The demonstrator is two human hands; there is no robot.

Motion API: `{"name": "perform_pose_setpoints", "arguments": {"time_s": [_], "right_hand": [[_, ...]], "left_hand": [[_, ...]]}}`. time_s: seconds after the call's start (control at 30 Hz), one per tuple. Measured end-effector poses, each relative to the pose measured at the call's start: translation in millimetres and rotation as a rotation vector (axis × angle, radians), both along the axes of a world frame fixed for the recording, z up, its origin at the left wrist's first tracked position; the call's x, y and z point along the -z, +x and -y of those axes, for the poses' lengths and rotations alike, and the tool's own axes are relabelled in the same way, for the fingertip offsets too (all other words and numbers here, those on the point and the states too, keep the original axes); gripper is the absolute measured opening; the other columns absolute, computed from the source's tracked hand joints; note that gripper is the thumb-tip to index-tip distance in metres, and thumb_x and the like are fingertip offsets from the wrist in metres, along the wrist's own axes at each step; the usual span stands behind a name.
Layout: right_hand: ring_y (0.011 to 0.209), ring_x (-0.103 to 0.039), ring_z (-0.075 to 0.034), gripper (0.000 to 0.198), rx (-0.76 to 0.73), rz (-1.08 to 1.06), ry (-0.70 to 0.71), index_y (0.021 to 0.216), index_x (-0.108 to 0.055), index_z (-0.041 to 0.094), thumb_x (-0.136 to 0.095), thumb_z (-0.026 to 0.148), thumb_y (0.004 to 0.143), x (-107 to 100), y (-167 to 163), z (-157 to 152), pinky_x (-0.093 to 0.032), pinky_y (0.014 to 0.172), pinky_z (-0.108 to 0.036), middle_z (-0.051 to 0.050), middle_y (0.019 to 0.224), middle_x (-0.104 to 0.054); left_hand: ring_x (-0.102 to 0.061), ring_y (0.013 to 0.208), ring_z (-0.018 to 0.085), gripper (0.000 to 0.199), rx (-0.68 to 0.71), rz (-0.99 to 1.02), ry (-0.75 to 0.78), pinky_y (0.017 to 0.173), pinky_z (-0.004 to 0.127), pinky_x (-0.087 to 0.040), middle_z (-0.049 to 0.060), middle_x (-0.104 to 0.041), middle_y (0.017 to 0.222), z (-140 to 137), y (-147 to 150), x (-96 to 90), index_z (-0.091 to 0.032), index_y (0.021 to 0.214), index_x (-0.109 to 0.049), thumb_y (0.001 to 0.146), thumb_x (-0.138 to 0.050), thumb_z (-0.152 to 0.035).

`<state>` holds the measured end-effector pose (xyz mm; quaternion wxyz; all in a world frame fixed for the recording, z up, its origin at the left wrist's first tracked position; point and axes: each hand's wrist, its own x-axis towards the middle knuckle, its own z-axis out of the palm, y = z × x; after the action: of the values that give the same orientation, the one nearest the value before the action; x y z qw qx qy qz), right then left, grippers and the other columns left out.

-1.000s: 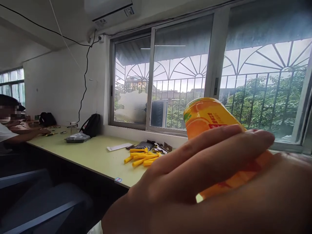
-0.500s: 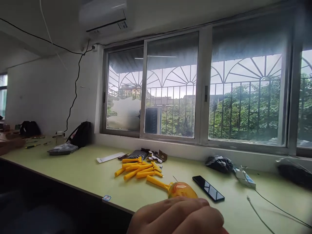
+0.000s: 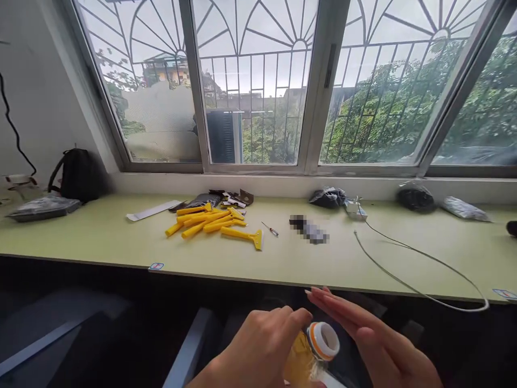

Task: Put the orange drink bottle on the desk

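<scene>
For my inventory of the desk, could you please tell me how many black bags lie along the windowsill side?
2 small black bags lie by the window, one right of the centre frame, one farther right. A black backpack stands at far left; more may be out of view.

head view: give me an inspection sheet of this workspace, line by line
surface: pale green table, long, under the window.
job's things: orange bottle, mouth open, no cap seen, below the table edge.
clutter: yellow scrapers piled; small screwdriver; black bags; white strip; tray; backpack.
hands: left hand wrapped round the bottle; right hand open, fingers flat beside the mouth.
cables: white cable looping over the table's right part; black cord on the wall.
surroundings: barred window, trees outside.
</scene>
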<state>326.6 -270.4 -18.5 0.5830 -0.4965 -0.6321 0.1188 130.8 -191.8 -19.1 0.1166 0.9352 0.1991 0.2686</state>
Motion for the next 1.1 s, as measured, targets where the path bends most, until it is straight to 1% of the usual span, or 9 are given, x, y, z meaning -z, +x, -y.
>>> {"name": "perform_pose_setpoints", "arguments": {"time_s": [0.2,0.33,0.43,0.53,0.63,0.73,0.83,0.97,1.1], "right_hand": [[0.113,-0.074,-0.009,0.021,-0.118,0.523,0.262,0.106,-0.079,0.019,-0.068,0.018,0.088,-3,-31,-28,-0.047,0.117,-0.021,-0.002,0.110,-0.080],[0.113,-0.074,-0.008,0.026,-0.099,0.599,0.104,0.113,-0.077,0.024,-0.064,0.031,0.092,2,-31,-24,-0.054,0.106,-0.015,-0.002,0.120,-0.077],[0.126,-0.068,-0.013,0.057,-0.080,0.568,-0.006,0.143,-0.058,0.022,-0.053,0.051,0.094,3,-26,-15,-0.058,0.099,-0.015,-0.010,0.143,-0.064],[0.148,-0.047,-0.013,0.065,-0.123,0.458,-0.221,0.160,-0.028,0.025,-0.041,0.046,0.100,11,-20,-12,-0.049,0.114,-0.022,-0.008,0.162,-0.042],[0.153,-0.040,-0.011,0.058,-0.107,0.333,-0.348,0.158,-0.032,0.029,-0.038,0.039,0.102,22,-12,-12,-0.044,0.120,-0.025,-0.003,0.165,-0.037],[0.135,-0.061,-0.008,0.046,-0.120,0.283,-0.309,0.145,-0.055,0.031,-0.046,0.037,0.100,26,-1,-14,-0.052,0.114,-0.018,-0.001,0.148,-0.059],[0.090,-0.077,-0.006,0.028,0.054,0.338,-0.256,0.108,-0.076,0.027,-0.062,0.045,0.092,27,4,-12,-0.063,0.081,-0.009,0.001,0.104,-0.080],[0.042,-0.041,-0.002,0.055,0.489,0.631,-0.136,0.051,-0.049,0.017,-0.061,0.055,0.089,34,0,-11,-0.036,0.043,-0.018,0.005,0.046,-0.048],[0.045,-0.039,-0.001,0.045,0.363,0.606,-0.224,0.064,-0.055,0.019,-0.058,0.055,0.091,32,3,-13,-0.036,0.044,-0.015,0.006,0.052,-0.050]], "left_hand": [[-0.070,0.076,0.020,0.020,0.091,-0.091,-0.033,0.061,0.026,-0.048,0.000,-0.075,0.087,-13,7,47.5,-0.021,0.087,-0.062,0.081,-0.075,-0.036],[-0.068,0.071,0.018,0.024,0.113,-0.098,-0.088,0.057,0.026,-0.042,-0.002,-0.074,0.082,-16,7,51.8,-0.024,0.086,-0.066,0.077,-0.073,-0.045],[-0.064,0.065,0.016,0.038,0.073,-0.066,-0.179,0.053,0.025,-0.037,-0.003,-0.073,0.082,-20,7,46.5,-0.024,0.095,-0.064,0.069,-0.076,-0.049],[-0.060,0.064,0.012,0.053,0.014,-0.048,-0.279,0.059,0.023,-0.042,-0.004,-0.071,0.084,-28,5,39.1,-0.023,0.100,-0.060,0.062,-0.082,-0.052],[-0.060,0.068,0.012,0.059,-0.012,-0.073,-0.338,0.064,0.022,-0.045,-0.006,-0.071,0.089,-34,3,33.9,-0.024,0.108,-0.060,0.062,-0.084,-0.054],[-0.066,0.078,0.016,0.072,-0.002,-0.114,-0.341,0.069,0.024,-0.047,-0.005,-0.073,0.099,-34,2,34.5,-0.029,0.124,-0.058,0.062,-0.084,-0.058],[-0.070,0.086,0.022,0.076,0.004,-0.171,-0.318,0.074,0.030,-0.049,-0.002,-0.074,0.103,-30,7,42.2,-0.031,0.130,-0.057,0.065,-0.079,-0.063],[-0.070,0.088,0.029,0.077,-0.004,-0.246,-0.294,0.076,0.037,-0.051,0.005,-0.074,0.101,-25,14,51.5,-0.026,0.127,-0.059,0.065,-0.079,-0.067],[-0.071,0.092,0.027,0.085,-0.034,-0.233,-0.325,0.080,0.035,-0.051,0.004,-0.075,0.106,-32,7,44.1,-0.027,0.136,-0.055,0.065,-0.080,-0.067]]}}
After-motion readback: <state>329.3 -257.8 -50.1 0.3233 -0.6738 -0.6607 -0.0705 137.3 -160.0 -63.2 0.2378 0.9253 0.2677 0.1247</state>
